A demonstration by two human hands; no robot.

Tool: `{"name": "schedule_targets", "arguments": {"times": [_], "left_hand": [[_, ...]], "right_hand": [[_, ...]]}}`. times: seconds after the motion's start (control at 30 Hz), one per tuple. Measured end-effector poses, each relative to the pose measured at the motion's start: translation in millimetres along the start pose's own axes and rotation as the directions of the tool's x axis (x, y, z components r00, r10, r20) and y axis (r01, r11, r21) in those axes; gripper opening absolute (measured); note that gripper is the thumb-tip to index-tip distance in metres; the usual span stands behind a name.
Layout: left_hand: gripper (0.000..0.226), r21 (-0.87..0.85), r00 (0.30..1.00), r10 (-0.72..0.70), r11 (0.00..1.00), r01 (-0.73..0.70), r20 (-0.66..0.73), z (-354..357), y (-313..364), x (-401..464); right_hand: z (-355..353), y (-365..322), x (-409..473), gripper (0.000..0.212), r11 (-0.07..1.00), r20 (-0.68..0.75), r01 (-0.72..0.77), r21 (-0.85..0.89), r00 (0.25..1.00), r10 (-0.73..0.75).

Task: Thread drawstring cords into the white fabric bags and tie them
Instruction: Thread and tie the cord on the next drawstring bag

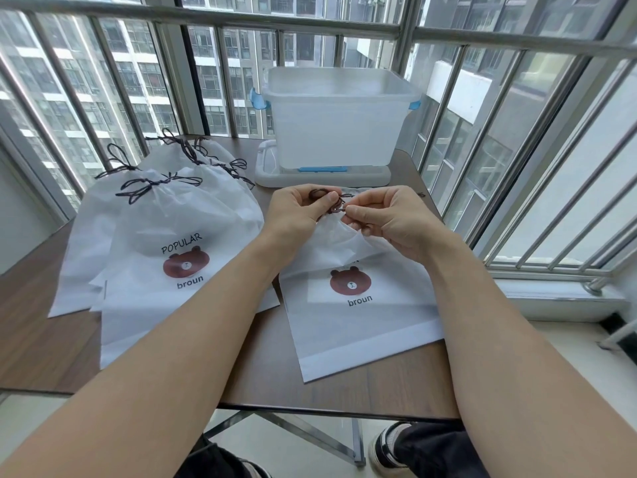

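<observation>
Left hand: the left hand [299,209] is curled at the gathered mouth of the near bag, thumb and forefinger pinching a loop of the brown cord [336,205]; its fingertips are partly hidden by the cord and the other hand.
Right hand: the right hand [388,220] faces it, just beside, its thumb and forefinger pinching the same cord; the lower fingers are curled under and a bit of cord shows by them, though how it runs there is hard to make out.
Cord: the knot or loop itself is small and tangled between the fingertips; its exact shape cannot be told.
Near bag: the white bag [358,322] lies flat on the wooden table [41,339], its bear print and the word "broun" showing; its top is bunched up under the hands, and any lettering above the bear is covered by folds.
Tied bags: a pile of bags [165,243] with dark bows at their necks lies to the left, overlapping; how many there are cannot be counted.
Bin: a translucent plastic bin [336,115] stands on its lid [324,177] beyond the hands; its inside is cloudy and unreadable.
Below the table: shoes and dark trouser legs are cut off by the bottom edge.
</observation>
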State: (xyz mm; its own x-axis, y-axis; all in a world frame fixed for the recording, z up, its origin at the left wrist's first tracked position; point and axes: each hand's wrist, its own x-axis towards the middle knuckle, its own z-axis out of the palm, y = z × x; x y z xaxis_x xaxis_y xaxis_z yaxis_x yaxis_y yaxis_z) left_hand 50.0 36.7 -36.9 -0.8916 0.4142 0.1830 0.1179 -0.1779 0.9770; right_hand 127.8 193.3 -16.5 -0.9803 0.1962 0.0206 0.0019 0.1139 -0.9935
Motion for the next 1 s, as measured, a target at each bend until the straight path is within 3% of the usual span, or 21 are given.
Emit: {"name": "schedule_targets", "arguments": {"times": [0.1, 0.27, 0.57, 0.67, 0.77, 0.87, 1.0], "left_hand": [[0.008, -0.034, 1.0, -0.011, 0.999, 0.012, 0.02, 2.2, 0.2, -2.5], [0.017, -0.047, 1.0, 0.015, 0.999, -0.014, 0.018, -0.3, 3.2, -4.0], [0.01, 0.088, 0.988, 0.145, 0.985, -0.149, 0.049, -1.3, -1.2, -0.6], [0.012, 0.131, 0.981, 0.174, 0.974, -0.184, 0.087, -1.8, -1.8, -2.3], [0.013, 0.14, 0.976, 0.185, 0.97, -0.2, 0.111, -2.4, -3.4, -1.3], [0.014, 0.134, 0.978, 0.176, 0.973, -0.19, 0.108, -1.0, -3.2, -1.2], [0.014, 0.168, 0.975, 0.202, 0.962, -0.215, 0.093, -1.7, -2.2, -0.9]], "right_hand": [[4.6, -0.7, 0.1, 0.003, 0.995, -0.069, 0.051, -0.091, 0.996, -0.057], [12.6, -0.2, 1.6, 0.013, 1.0, -0.082, 0.021, -0.002, 0.996, -0.021], [16.1, 2.8, 3.6, 0.026, 0.993, -0.19, 0.098, -0.073, 0.976, -0.11], [21.0, 7.3, 8.0, 0.019, 0.986, -0.228, 0.088, -0.143, 0.966, -0.119], [25.0, 8.8, 10.0, 0.013, 0.985, -0.182, 0.008, -0.174, 0.983, -0.04], [24.3, 9.2, 12.0, 0.023, 0.994, -0.137, -0.056, -0.093, 0.99, 0.043], [11.7, 10.0, 10.3, 0.034, 0.964, -0.011, -0.121, 0.235, 0.992, 0.128]]}}
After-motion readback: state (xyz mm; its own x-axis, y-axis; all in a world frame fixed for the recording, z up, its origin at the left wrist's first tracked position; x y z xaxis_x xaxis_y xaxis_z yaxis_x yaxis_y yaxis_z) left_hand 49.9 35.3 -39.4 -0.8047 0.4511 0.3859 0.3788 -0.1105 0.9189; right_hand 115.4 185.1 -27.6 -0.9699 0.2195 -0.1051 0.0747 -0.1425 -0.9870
